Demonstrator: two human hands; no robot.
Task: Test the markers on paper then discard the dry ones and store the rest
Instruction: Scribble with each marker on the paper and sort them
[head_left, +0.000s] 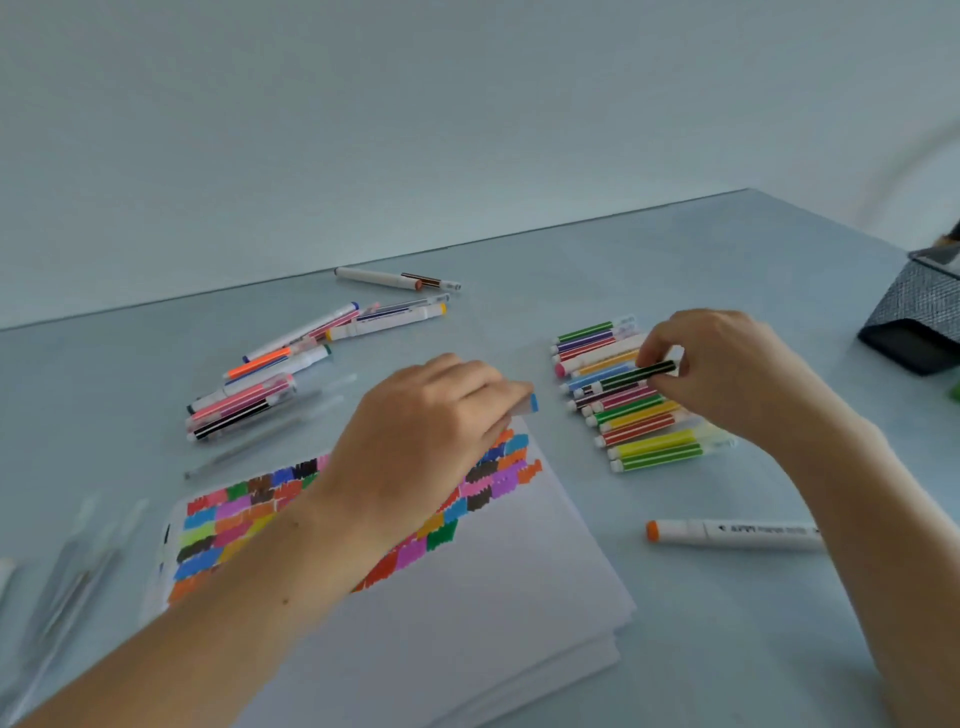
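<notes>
Head view, left hand: we see our left hand (426, 441) over the far end of the paper (467, 597), fingers curled round a marker with a blue cap (531, 403); only that cap end shows past the fingertips, pointing toward the row on the right.

Head view, right hand: our right hand (727, 369) pinches a dark green striped marker (631, 376) between thumb and fingertips, holding it just above the middle of the row of markers (634, 410).

Row of markers: they lie side by side near the table's right edge, striped barrels in green, purple, red, orange, blue, yellow and lime, white ends toward the paper.

Paper: a white stack at the table's near edge, its far half covered with small scribbled blocks of many colours (249, 525); our left forearm crosses it.

Loose pile: a scattered pile of markers (291, 364) lies toward the far left of the table (571, 270), some white-barrelled, some striped.

Far edge: a white marker with a brown tip (379, 277) lies close to the table's far edge, touching a thinner striped one.

Near right: a thick white marker with an orange cap (727, 534) lies alone between the paper and our right forearm.

Right edge: a grey fabric pouch (919, 322) stands at the table's right edge, well apart from the row.

Left edge: blurred clear shapes (78, 561) lie there; we cannot tell what they are.
</notes>
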